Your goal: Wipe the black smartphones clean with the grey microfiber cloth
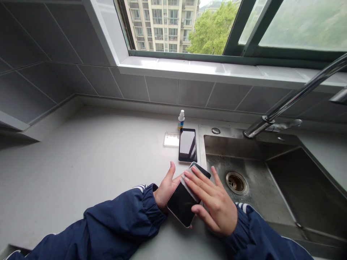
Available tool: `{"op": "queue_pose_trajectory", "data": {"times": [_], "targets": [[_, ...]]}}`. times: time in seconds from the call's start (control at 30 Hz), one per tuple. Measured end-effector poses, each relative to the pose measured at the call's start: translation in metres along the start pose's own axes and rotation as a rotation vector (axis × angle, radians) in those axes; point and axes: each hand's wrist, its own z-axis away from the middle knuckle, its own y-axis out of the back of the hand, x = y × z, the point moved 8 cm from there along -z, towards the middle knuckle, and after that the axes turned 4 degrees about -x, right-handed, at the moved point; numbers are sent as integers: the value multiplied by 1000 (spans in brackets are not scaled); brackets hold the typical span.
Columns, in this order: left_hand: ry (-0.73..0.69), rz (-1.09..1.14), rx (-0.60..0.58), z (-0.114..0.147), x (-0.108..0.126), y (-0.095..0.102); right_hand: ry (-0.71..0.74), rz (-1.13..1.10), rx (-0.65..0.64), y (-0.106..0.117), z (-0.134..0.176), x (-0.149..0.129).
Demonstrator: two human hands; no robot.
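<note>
A black-screened smartphone (182, 206) lies tilted in my left hand (166, 189), which supports it from beneath with the thumb raised clear of the edge. Most of that hand's fingers are hidden under the phone. My right hand (214, 202) lies flat across the screen, fingers stretched out, pressing a small grey cloth (191, 189) with a zigzag edge against the glass. Just beyond the phone's top end, a second dark-screened device (188, 146), like a small tablet, rests on the counter. A clear phone case (170, 139) is beside it, and a small white-capped spray bottle (181, 121) stands behind.
To the right is a stainless steel sink (217, 155) with a drain (237, 182) and a chrome faucet (257, 127). The pale countertop (81, 162) stretches left to a tiled wall (162, 90). A window sill (189, 66) runs above.
</note>
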Motion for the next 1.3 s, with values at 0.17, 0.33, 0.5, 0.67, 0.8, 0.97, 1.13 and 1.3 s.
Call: {"op": "queue_pose_trajectory", "data": {"times": [0.17,0.33,0.5,0.67,0.8,0.97,1.13,1.3], "targets": [[14,-70,-52,0,-2,-4,-77,33,-13,-1,0,17],[-15,-28,15,-1,2,3,48,-12,-22,-5,0,-19],[-6,-9,4,1,3,0,235,-75,45,-8,3,-55],[1,-30,31,3,2,0,306,-70,32,-12,4,-62],[-13,37,83,4,2,6,233,-93,56,-5,2,-50],[-63,72,122,1,2,8,43,-36,-1,-2,-2,-15],[-77,28,101,0,2,4,13,-48,2,-4,-1,-12],[-25,-21,125,3,2,9,249,-105,33,-7,3,-50]]}}
